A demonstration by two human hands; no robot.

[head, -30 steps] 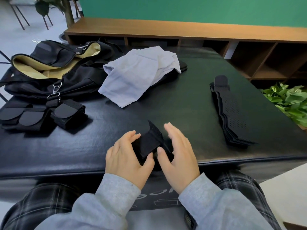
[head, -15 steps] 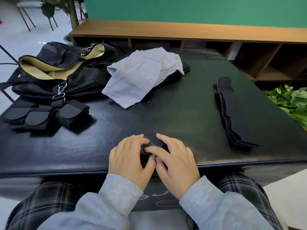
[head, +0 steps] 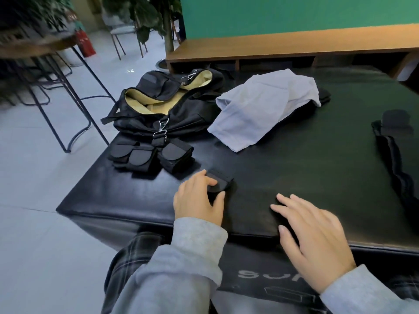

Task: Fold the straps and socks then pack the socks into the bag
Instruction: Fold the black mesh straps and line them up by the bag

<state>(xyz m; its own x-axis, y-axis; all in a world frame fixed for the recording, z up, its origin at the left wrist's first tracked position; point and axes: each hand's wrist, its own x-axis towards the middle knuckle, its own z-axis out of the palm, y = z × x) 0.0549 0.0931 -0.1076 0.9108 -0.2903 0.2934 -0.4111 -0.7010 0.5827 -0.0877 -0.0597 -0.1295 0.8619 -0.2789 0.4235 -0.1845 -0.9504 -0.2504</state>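
Left hand grips a folded black strap on the table; right hand flat, released. Folded straps lie by the gaping bag. Unfolded stack waits right, possibly straps; socks unseen, nothing packed.

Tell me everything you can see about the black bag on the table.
The black bag lies slumped at the table's far left corner, unzipped and gaping, showing a tan lining. It looks like soft fabric, with a flap folded into the opening, webbing straps and metal clips. Folded black straps lie against its near side, and a light blue cloth lies by its right end. Neither hand touches it.
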